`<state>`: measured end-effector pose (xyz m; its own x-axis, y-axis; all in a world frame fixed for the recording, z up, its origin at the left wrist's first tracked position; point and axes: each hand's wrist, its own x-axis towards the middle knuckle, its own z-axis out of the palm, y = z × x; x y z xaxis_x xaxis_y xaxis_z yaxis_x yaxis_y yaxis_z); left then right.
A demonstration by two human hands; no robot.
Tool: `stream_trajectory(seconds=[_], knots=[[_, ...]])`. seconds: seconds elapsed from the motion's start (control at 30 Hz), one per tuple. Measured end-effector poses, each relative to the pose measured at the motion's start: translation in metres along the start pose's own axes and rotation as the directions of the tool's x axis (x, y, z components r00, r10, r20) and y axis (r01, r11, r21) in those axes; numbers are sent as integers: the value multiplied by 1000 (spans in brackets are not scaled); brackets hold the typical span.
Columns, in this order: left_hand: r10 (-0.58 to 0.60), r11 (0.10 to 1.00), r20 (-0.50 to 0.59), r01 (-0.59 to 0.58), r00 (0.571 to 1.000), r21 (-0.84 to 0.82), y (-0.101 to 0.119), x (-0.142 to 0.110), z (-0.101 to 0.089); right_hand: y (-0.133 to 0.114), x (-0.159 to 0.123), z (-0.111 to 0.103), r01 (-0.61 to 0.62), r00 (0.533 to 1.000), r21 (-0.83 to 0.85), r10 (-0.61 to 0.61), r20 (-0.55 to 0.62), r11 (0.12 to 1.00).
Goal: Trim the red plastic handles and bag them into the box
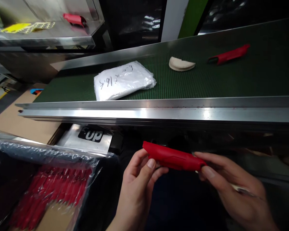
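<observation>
I hold a red plastic handle sleeve [173, 157] crosswise below the conveyor's front rail. My left hand [138, 179] pinches its left end between thumb and fingers. My right hand [233, 186] grips its right end with thumb and fingertips. A thin pale sliver shows under my right hand; I cannot make out what it is. Both hands are closed on the sleeve.
On the green conveyor belt [231, 80] lie a stack of clear bags with handwriting [122, 80], a beige half-round piece [181, 64] and another red sleeve [228, 54]. A plastic-lined box of several red sleeves [50, 189] sits lower left. A metal shelf [45, 35] stands top left.
</observation>
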<state>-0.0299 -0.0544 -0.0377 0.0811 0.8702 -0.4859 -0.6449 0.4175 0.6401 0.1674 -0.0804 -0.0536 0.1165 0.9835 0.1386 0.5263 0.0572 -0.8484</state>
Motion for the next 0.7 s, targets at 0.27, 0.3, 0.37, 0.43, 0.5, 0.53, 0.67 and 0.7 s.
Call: stream_trajectory(seconds=[0.27,0.3,0.37,0.43,0.5,0.53,0.67,0.7], knots=[[-79,989,-100,65,992,-133,2,7,-3,-2,4,1,99,989,43,-103,105,994],[-86,988,-107,71,990,-139,2,7,-4,-3,5,1,108,988,35,-112,107,993],[-82,988,-97,68,992,-137,3,8,-3,-6,6,1,132,986,19,-133,104,991],[-73,989,-83,61,994,-135,4,8,-3,-9,6,1,161,982,14,-162,101,987],[-70,990,-82,59,994,-130,6,8,-3,-11,7,1,196,976,4,-196,91,981],[-71,990,-87,60,994,-124,6,8,-4,-13,8,1,211,974,-3,-210,87,978],[-68,990,-95,56,993,-132,5,10,-7,-17,10,1,253,965,-20,-251,81,967],[-69,988,-95,55,993,-143,4,10,-7,-17,11,1,256,964,-20,-254,78,966]])
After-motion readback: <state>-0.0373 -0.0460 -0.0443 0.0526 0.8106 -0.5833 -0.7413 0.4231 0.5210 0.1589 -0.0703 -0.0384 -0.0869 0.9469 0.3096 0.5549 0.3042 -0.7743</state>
